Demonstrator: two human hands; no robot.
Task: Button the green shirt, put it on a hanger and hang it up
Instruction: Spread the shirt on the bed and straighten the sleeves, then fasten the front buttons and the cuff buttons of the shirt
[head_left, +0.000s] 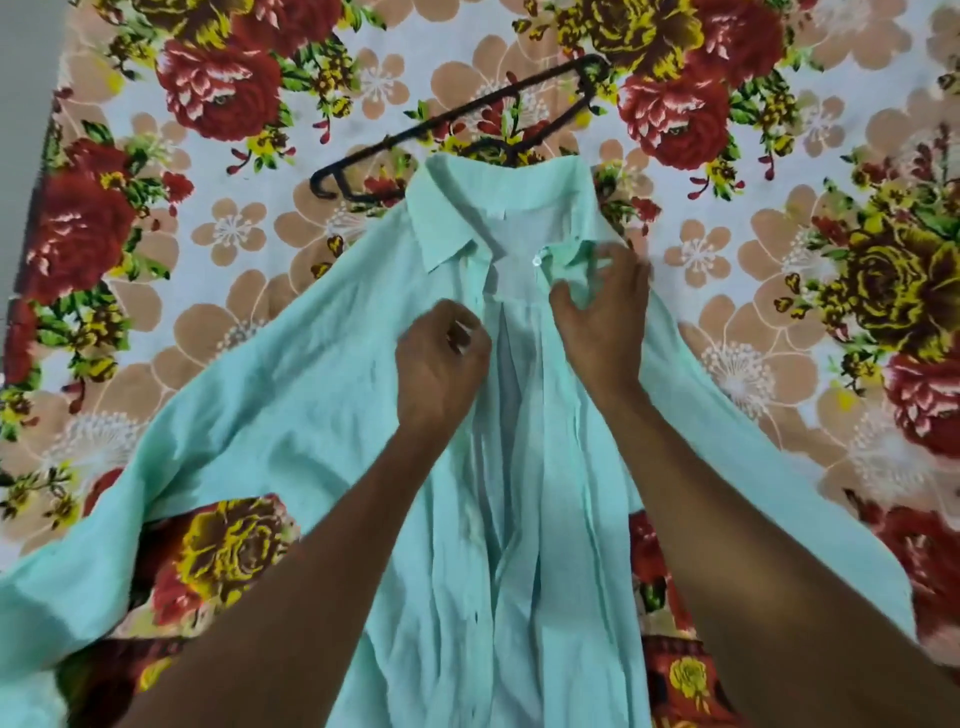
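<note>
2 bare forearms reach in from below, no sleeves showing; the left hand (441, 364) and right hand (602, 317) wear no rings.

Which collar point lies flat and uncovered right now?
The collar point on the picture's left, spread flat on the green shirt. The other is bunched under the right hand.

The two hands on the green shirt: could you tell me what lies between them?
In the head view, only the open front of the green shirt lies between the left hand and the right hand: its pale inner cloth, unbuttoned.
</note>
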